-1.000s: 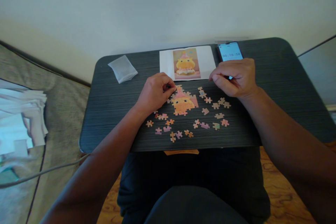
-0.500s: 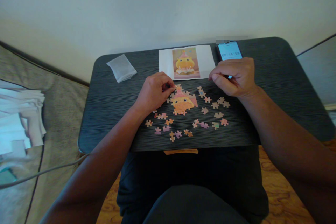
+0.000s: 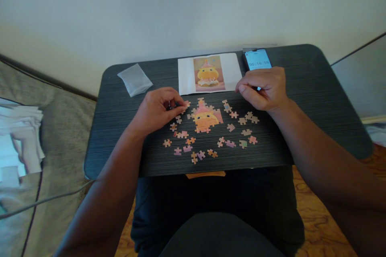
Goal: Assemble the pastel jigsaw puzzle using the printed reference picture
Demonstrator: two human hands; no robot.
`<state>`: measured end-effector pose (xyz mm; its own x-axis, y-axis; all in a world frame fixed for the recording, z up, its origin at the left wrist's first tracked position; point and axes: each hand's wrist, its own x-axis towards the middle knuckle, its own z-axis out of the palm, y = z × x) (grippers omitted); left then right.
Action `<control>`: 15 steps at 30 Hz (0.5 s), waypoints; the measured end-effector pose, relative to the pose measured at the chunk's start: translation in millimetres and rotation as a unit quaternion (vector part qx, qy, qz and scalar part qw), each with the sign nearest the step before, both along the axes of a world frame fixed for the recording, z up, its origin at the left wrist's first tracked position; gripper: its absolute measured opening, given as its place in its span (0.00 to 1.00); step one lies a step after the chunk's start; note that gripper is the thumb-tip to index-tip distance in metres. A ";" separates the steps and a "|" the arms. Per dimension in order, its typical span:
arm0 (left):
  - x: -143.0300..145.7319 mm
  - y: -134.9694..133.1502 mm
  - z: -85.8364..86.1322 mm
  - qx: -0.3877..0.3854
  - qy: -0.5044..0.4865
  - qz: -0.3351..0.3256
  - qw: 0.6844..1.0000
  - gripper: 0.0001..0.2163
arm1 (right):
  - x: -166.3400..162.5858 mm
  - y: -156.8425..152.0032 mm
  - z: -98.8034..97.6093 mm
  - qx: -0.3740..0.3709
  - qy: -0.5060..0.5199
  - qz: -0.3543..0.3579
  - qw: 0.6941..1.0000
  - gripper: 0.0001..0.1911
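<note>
My left hand (image 3: 161,108) is at the left of the partly joined jigsaw puzzle (image 3: 206,118), its thumb and forefinger pinched on a small puzzle piece (image 3: 187,104). The joined part shows a yellow character with a pink hat. My right hand (image 3: 265,89) rests on the table just below the phone, closed with loosely curled fingers, and no piece shows in it. Loose puzzle pieces (image 3: 230,127) lie right of and below the joined part. Others, such as an orange puzzle piece (image 3: 190,141), lie nearer the front edge. My left fingers partly hide a few pieces.
Behind the puzzle lies a white sheet with the printed reference picture (image 3: 209,74). A phone (image 3: 257,58) showing a timer stands at the back right, partly covered by my right hand. A clear plastic bag (image 3: 135,80) lies at the back left of the dark table (image 3: 319,100).
My left hand has drawn away leftward from the joined puzzle's upper left edge, and a piece now shows at its fingertips. My right hand stays by the phone. The whole view has shifted slightly.
</note>
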<state>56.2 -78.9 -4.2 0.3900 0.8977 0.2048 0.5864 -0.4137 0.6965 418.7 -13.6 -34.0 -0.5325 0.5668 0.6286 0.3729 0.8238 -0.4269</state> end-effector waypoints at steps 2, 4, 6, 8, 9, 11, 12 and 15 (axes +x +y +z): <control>-10.9 -1.6 3.9 -0.020 0.004 0.007 1.000 0.03 | -0.5 0.8 -1.1 0.011 0.005 0.001 1.000 0.12; -22.3 -1.3 5.6 -0.022 0.014 0.039 0.999 0.04 | -1.0 1.8 -2.0 0.031 0.017 0.008 0.999 0.12; -33.0 0.5 4.9 -0.033 0.036 0.060 0.997 0.03 | -1.3 2.7 -1.6 0.034 0.018 0.007 0.999 0.12; -42.0 2.8 2.5 -0.062 0.049 0.061 0.995 0.04 | -1.3 3.0 0.3 0.020 0.007 0.001 1.000 0.12; -45.5 3.9 1.2 -0.074 0.050 0.058 0.994 0.05 | -1.2 3.0 1.8 0.013 0.002 0.000 1.000 0.12; -50.8 5.5 -1.2 -0.085 0.050 0.049 0.994 0.06 | -0.7 3.0 4.8 0.007 -0.012 -0.001 1.000 0.12; -52.6 6.0 -1.9 -0.086 0.051 0.045 0.994 0.07 | -0.5 3.0 6.2 0.006 -0.020 -0.002 1.000 0.12; -55.6 7.0 -2.4 -0.086 0.049 0.038 0.994 0.07 | 0.4 3.1 8.7 -0.004 -0.035 -0.005 0.999 0.12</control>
<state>0.5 -72.0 -6.6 0.3295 0.9441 0.0102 0.6799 -0.2447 0.6912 419.1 -10.5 -25.3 -0.5703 0.5763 0.5853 0.4098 0.8172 -0.4053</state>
